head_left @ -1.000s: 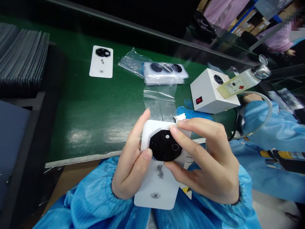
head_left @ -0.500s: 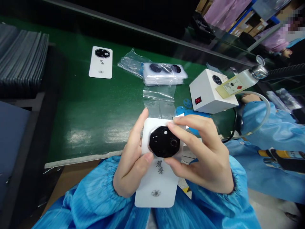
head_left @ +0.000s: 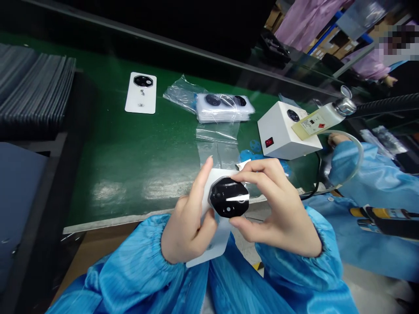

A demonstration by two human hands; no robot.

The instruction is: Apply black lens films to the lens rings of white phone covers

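A white phone back cover [head_left: 220, 240] with a large black octagonal camera window [head_left: 225, 205] is held tilted between both hands, beyond the table's front edge. My left hand [head_left: 185, 224] is closed on its left side, the thumb at the lower left of the window. With thumb and fingers, my right hand [head_left: 278, 205] pinches the top and bottom rim of the window. A small white scrap [head_left: 243, 165] shows by the right fingertips; whether they hold it cannot be made out. Fingers hide most of the cover's printing.
Another white cover [head_left: 140, 98] lies on the green table [head_left: 108, 157]. Bagged covers [head_left: 224, 111] sit at the middle. A white box [head_left: 278, 135] with a red switch carries a tilted bottle [head_left: 316, 122]. Slotted grey racks [head_left: 42, 87] stand left; a co-worker's blue sleeve [head_left: 350, 161] is right.
The phone back cover has turned and tipped in my hands, its lower end swinging left and up. A bright reflection now crosses the camera window. Both hands keep their grip.
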